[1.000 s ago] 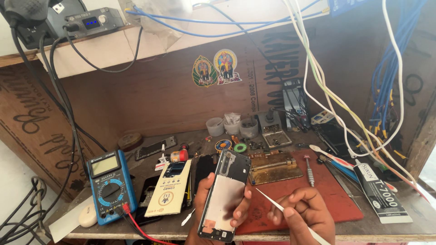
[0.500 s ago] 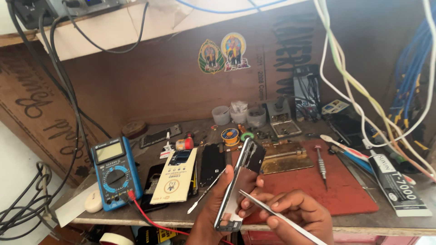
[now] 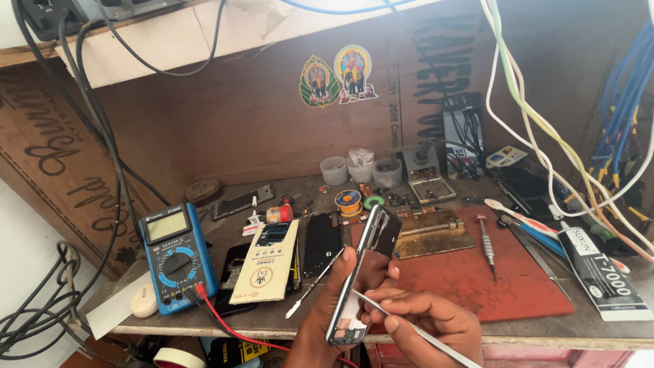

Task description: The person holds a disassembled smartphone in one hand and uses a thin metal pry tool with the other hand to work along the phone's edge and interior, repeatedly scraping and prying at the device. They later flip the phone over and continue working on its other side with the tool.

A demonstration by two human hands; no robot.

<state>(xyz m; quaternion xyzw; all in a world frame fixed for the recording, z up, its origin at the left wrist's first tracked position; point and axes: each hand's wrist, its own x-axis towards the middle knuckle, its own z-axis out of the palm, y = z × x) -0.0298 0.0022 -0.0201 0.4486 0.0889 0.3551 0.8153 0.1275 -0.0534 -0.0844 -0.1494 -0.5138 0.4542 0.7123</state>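
My left hand [image 3: 325, 320] holds a phone [image 3: 364, 269] with its back cover off, tilted on edge so its side frame faces me. My right hand [image 3: 429, 324] grips a thin metal pry tool [image 3: 415, 329]; the tool's tip touches the phone's edge near the lower half. Both hands hover over the front edge of the workbench, just left of the red work mat [image 3: 507, 279].
A blue multimeter [image 3: 176, 255] with a red lead sits at left, beside a cream phone-part box [image 3: 267, 262] and dark phone parts [image 3: 322, 242]. A screwdriver [image 3: 486, 242], a glue tube [image 3: 599, 272], a metal jig [image 3: 432, 232] and small cups [image 3: 361, 170] lie beyond. Cables hang at right.
The phone has turned from showing its open back to standing on edge. My right hand brought the pry tool's tip against its side.
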